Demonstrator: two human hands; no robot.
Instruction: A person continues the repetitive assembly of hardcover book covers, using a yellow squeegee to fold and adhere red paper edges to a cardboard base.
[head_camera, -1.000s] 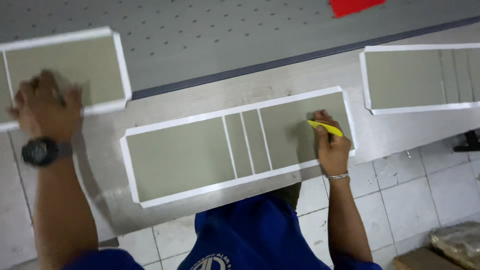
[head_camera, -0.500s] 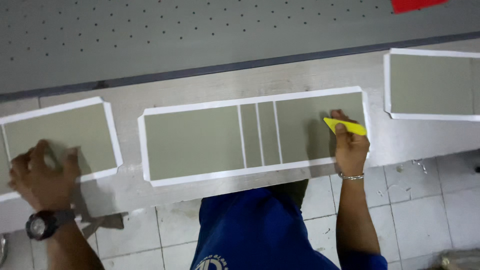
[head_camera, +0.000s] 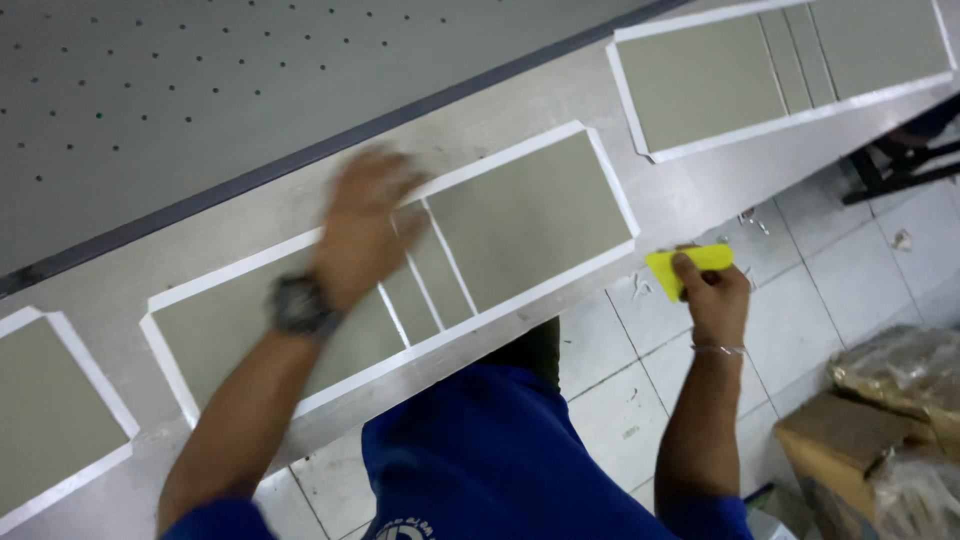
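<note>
Right hand (head_camera: 712, 290) is off the table edge, over the tiled floor (head_camera: 640, 400), fingers curled tight around a yellow scraper (head_camera: 688, 266) — thumb on top, blade end poking out to its left. Bracelet on that wrist. Beyond and to the left of it, the left hand (head_camera: 362, 232) lies flat, fingers spread, palm down on the middle grey panel (head_camera: 520, 222); motion-blurred, so I can't tell how hard it presses. Black watch (head_camera: 298, 305) on the left wrist. The panel is grey-green with a white border and lies on the table (head_camera: 480, 120), long side along the table edge; narrow strips sit under the left hand's fingers. A matching panel (head_camera: 50, 410) lies further left of that hand, another (head_camera: 780, 70) off past the right hand. Cardboard box with plastic bags (head_camera: 880, 420) stands on the floor, right of the right forearm.
</note>
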